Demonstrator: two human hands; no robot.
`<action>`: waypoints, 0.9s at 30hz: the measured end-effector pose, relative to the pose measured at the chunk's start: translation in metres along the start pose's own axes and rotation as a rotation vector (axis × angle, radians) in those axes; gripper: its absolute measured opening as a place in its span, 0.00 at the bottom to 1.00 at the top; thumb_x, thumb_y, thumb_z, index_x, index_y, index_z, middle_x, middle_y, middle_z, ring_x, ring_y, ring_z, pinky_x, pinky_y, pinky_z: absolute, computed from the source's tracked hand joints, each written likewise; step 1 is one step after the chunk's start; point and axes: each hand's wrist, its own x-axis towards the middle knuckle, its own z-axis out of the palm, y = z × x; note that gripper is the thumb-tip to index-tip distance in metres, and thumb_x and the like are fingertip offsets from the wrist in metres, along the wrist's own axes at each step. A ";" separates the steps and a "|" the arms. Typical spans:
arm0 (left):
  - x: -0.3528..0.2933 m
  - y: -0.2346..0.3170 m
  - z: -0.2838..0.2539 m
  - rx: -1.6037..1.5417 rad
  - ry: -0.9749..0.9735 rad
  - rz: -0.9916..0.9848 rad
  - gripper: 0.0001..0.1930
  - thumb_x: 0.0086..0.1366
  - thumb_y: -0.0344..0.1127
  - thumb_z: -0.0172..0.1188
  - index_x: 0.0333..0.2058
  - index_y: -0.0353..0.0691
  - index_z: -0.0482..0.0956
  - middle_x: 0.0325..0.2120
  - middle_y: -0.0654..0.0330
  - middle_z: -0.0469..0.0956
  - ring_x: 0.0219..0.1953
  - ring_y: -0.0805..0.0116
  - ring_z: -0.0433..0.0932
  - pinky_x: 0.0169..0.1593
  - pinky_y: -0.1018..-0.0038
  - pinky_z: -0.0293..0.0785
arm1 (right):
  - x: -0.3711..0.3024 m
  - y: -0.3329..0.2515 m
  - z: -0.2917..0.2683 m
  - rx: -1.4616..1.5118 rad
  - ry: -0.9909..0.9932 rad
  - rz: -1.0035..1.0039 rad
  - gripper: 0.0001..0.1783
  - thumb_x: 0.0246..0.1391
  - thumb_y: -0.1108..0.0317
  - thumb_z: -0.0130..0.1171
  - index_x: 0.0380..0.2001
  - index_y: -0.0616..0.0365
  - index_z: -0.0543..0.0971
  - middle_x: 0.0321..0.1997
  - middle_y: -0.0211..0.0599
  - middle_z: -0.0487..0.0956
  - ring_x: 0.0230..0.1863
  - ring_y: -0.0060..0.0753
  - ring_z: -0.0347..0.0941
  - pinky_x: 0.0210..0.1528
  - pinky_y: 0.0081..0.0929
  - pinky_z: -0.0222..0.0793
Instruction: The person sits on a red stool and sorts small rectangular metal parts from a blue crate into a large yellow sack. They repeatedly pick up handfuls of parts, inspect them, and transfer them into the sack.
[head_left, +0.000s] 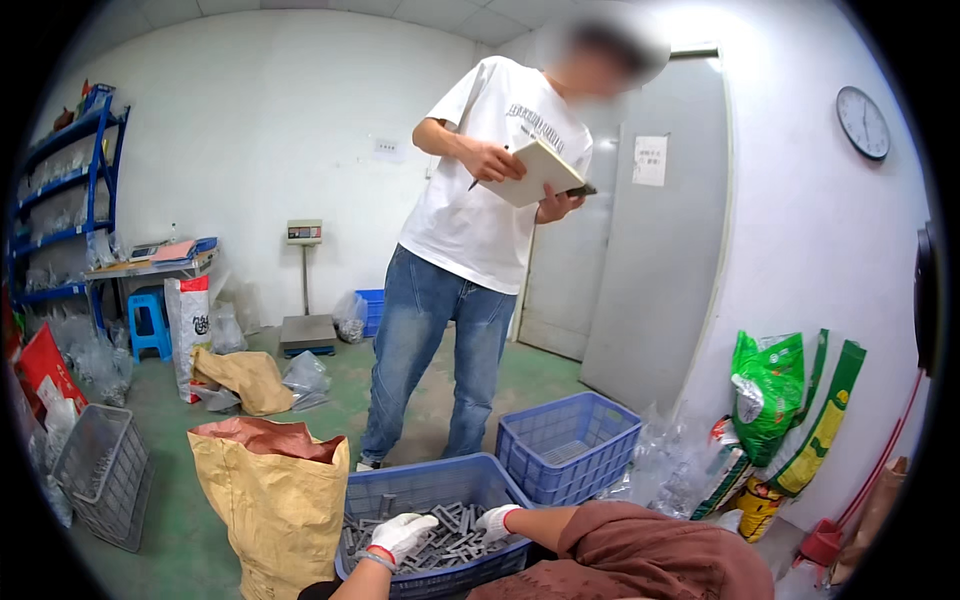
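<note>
A blue plastic crate (420,478) stands low in front of me, with many small grey bar-shaped parts (455,548) heaped loosely in it. Over the left part of the heap is my left hand (403,535), in a white knitted glove with a red cuff. Its fingers are drawn together and point right; what lies in them, if anything, is too small to make out. My right hand (495,522), gloved the same way, reaches into the crate's right side. Its fingers curl down against the grey parts, and any grip there is partly hidden.
A tan woven sack (270,500) stands open at the crate's left. Behind it on the right is another blue crate (570,450). A person (470,220) stands just beyond, holding a notebook (540,175). A grey crate (100,470) is far left; filled bags (770,400) line the right wall.
</note>
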 end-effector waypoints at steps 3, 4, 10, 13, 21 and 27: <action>-0.031 0.036 0.016 0.057 0.017 -0.017 0.23 0.62 0.46 0.67 0.48 0.34 0.79 0.36 0.58 0.81 0.33 0.71 0.77 0.37 0.76 0.73 | -0.005 0.016 0.015 0.017 -0.065 0.074 0.35 0.51 0.51 0.61 0.63 0.47 0.72 0.57 0.45 0.79 0.58 0.46 0.75 0.57 0.41 0.70; -0.034 0.030 0.010 0.000 0.001 -0.016 0.23 0.62 0.46 0.67 0.47 0.34 0.79 0.36 0.57 0.81 0.33 0.69 0.78 0.37 0.74 0.74 | -0.003 0.015 0.024 0.047 0.102 0.041 0.27 0.44 0.56 0.62 0.51 0.50 0.81 0.41 0.42 0.84 0.42 0.44 0.82 0.44 0.42 0.75; -0.070 0.035 -0.007 -0.056 0.113 -0.072 0.22 0.61 0.46 0.66 0.47 0.36 0.77 0.36 0.53 0.79 0.34 0.58 0.80 0.38 0.65 0.77 | -0.047 -0.059 -0.001 0.009 0.141 0.005 0.35 0.43 0.53 0.66 0.58 0.47 0.77 0.52 0.44 0.81 0.53 0.46 0.78 0.53 0.42 0.73; -0.074 0.028 -0.018 -0.075 0.134 -0.098 0.23 0.61 0.46 0.67 0.48 0.36 0.78 0.35 0.53 0.79 0.32 0.60 0.80 0.36 0.65 0.77 | -0.067 -0.088 -0.019 0.033 0.127 -0.006 0.40 0.42 0.51 0.68 0.61 0.47 0.75 0.55 0.44 0.80 0.57 0.48 0.76 0.56 0.43 0.71; -0.071 0.055 0.008 -0.145 0.078 -0.101 0.14 0.65 0.44 0.64 0.41 0.44 0.73 0.26 0.58 0.74 0.25 0.64 0.76 0.26 0.70 0.73 | -0.092 -0.094 -0.037 -0.026 0.168 0.003 0.29 0.41 0.57 0.69 0.50 0.53 0.83 0.51 0.43 0.82 0.55 0.47 0.78 0.53 0.46 0.74; -0.058 0.029 -0.006 -0.119 0.006 -0.247 0.20 0.64 0.45 0.65 0.49 0.42 0.73 0.34 0.53 0.78 0.29 0.60 0.77 0.28 0.68 0.74 | -0.100 -0.106 -0.038 0.061 0.288 -0.110 0.26 0.45 0.56 0.66 0.50 0.53 0.83 0.53 0.42 0.82 0.56 0.48 0.77 0.54 0.48 0.74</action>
